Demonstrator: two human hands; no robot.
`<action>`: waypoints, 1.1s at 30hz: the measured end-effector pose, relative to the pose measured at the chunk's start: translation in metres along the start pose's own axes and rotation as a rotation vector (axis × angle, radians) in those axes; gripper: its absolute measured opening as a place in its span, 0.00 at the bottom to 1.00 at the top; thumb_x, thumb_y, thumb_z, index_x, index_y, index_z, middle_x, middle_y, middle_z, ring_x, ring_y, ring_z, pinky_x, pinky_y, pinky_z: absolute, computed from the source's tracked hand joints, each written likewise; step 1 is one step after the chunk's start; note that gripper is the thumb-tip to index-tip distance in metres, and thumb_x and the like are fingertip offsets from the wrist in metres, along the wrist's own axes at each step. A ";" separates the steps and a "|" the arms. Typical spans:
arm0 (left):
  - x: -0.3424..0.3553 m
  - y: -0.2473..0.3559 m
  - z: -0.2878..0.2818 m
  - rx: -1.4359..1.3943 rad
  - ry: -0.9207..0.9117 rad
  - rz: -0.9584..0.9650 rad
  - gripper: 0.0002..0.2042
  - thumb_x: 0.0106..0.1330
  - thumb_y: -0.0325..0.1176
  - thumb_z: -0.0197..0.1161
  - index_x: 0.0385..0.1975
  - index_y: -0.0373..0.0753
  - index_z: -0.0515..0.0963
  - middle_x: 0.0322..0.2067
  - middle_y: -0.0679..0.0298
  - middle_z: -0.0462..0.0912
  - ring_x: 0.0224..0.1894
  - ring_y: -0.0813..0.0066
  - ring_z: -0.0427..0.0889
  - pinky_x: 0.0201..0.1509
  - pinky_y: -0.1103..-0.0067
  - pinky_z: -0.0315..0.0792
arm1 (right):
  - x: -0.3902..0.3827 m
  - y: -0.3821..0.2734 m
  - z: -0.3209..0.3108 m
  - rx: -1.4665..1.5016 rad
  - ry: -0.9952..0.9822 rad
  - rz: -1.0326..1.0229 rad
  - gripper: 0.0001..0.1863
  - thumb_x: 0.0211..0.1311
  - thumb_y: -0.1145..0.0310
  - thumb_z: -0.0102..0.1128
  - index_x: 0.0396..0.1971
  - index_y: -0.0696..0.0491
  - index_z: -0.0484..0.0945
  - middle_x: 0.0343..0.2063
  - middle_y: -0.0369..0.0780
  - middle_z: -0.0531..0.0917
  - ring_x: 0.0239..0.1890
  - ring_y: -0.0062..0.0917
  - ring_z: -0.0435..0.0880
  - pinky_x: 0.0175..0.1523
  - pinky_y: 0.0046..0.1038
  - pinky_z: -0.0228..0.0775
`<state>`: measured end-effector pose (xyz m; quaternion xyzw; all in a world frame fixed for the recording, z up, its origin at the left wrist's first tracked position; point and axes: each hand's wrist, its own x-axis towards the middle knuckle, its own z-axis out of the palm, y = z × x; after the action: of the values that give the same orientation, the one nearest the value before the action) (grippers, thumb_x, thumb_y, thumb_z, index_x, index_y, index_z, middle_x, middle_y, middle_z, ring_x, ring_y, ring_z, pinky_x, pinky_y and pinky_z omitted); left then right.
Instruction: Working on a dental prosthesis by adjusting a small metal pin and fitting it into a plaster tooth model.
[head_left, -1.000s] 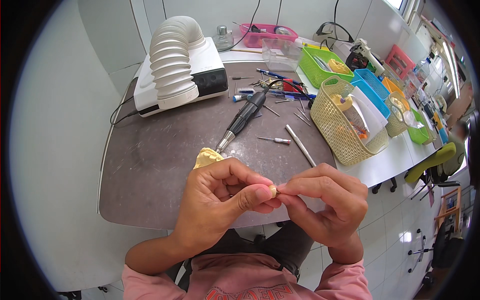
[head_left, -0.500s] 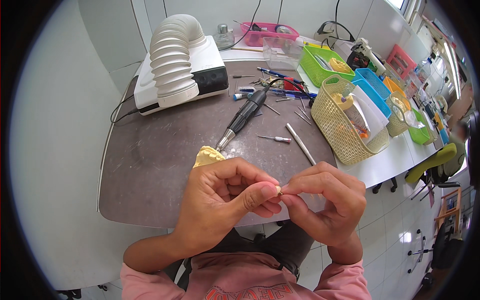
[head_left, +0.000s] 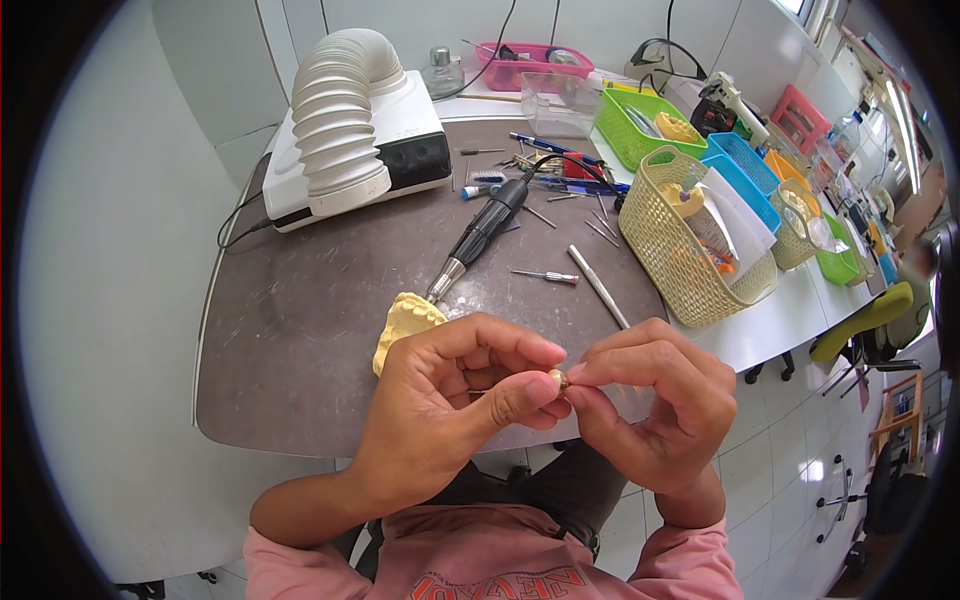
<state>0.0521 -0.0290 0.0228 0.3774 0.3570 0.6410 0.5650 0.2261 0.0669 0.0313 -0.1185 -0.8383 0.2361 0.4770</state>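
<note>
Just above my lap, my left hand (head_left: 440, 410) pinches a small cream tooth-shaped piece (head_left: 556, 378) with a brownish part on its right. My right hand (head_left: 640, 400) has thumb and forefinger closed on that same piece from the right. Behind my left hand, a yellow dental cast (head_left: 402, 325) lies on the grey work mat (head_left: 265, 350), partly hidden by my fingers. A black-and-silver handpiece (head_left: 482, 230) rests with its tip at the cast. A small screwdriver (head_left: 545, 275) and a silver rod (head_left: 598, 285) lie beyond my right hand.
A white extraction unit (head_left: 285, 210) with a ribbed hose stands back left. Scattered tools (head_left: 566, 184) lie at the back. Right are a beige basket (head_left: 665, 255), green (head_left: 628, 140) and blue (head_left: 740, 190) baskets. A person (head_left: 915, 280) is at the far right beside a green chair (head_left: 860, 320).
My left forefinger has lifted a little from the small piece, showing more of it. Both hands stay close together on it. More of the yellow cast shows behind my left hand.
</note>
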 end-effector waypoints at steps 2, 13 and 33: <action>0.000 -0.004 0.000 0.026 0.022 0.016 0.11 0.70 0.28 0.68 0.45 0.28 0.79 0.40 0.55 0.86 0.42 0.71 0.88 0.47 0.76 0.86 | -0.001 0.000 0.000 0.002 0.001 0.002 0.11 0.48 0.79 0.76 0.33 0.56 0.86 0.28 0.39 0.88 0.26 0.24 0.88 0.29 0.23 0.79; -0.002 -0.011 -0.003 0.164 0.029 0.193 0.10 0.66 0.25 0.71 0.42 0.28 0.80 0.41 0.52 0.84 0.42 0.67 0.88 0.45 0.74 0.88 | -0.001 -0.001 0.001 0.005 -0.039 0.007 0.09 0.47 0.81 0.73 0.31 0.59 0.84 0.28 0.44 0.87 0.31 0.26 0.87 0.34 0.22 0.77; -0.002 -0.010 -0.004 0.090 0.017 0.164 0.10 0.65 0.21 0.71 0.44 0.27 0.82 0.42 0.54 0.86 0.45 0.72 0.87 0.54 0.76 0.84 | -0.001 0.005 0.004 -0.059 0.032 -0.091 0.13 0.42 0.79 0.75 0.31 0.53 0.84 0.27 0.36 0.85 0.25 0.25 0.85 0.28 0.23 0.76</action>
<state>0.0529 -0.0297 0.0119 0.4251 0.3580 0.6716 0.4900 0.2228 0.0698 0.0266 -0.0980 -0.8417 0.1876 0.4968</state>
